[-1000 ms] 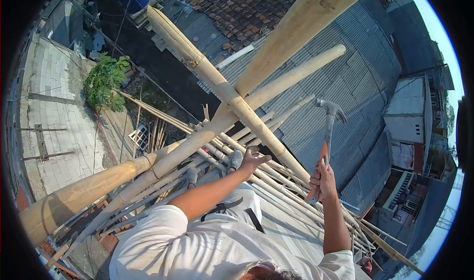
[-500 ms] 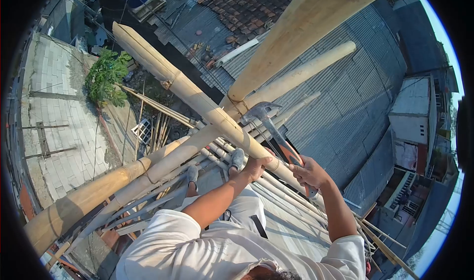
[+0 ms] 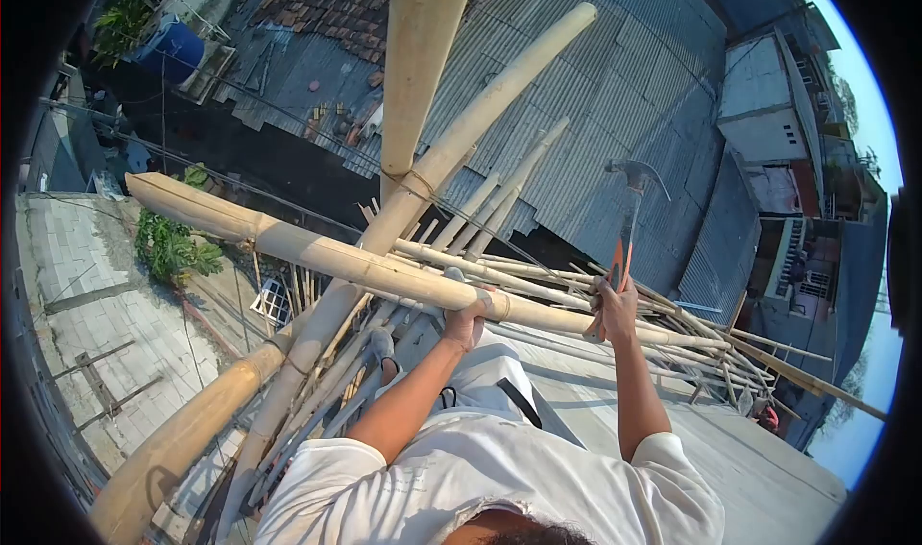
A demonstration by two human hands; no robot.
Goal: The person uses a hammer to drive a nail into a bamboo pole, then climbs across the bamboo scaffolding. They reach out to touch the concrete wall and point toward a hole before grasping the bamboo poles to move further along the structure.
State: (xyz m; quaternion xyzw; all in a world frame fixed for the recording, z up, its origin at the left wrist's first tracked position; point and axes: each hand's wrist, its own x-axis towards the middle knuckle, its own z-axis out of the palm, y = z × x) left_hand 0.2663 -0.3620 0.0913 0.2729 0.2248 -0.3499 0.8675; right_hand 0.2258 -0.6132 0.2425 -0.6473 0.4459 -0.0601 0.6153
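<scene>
A grey corrugated roof (image 3: 615,84) spreads below, seamed and patchy. Over it slants a crossing pole (image 3: 509,94) of pale bamboo, rounded and smooth, tied with thin cord (image 3: 418,182) to a thicker bamboo post (image 3: 418,65) at the top of the view. The held bamboo pole (image 3: 365,266) lies nearly level across the middle, passing in front of the crossing pole; whether the two touch cannot be told. It is straw-coloured and sunlit along its upper side, with raised rings at its joints and a slanting, tapered cut at the left end; its right part runs over a loose spread of thinner poles (image 3: 485,271). The hammer (image 3: 628,218) stands upright to the right of centre, with a dull grey claw head, a worn grey shaft and an orange-and-dark grip. The left hand (image 3: 464,325) is curled around the bamboo pole, just beside a joint ring. The right hand (image 3: 616,310) is closed around the hammer's grip, near the bamboo pole.
</scene>
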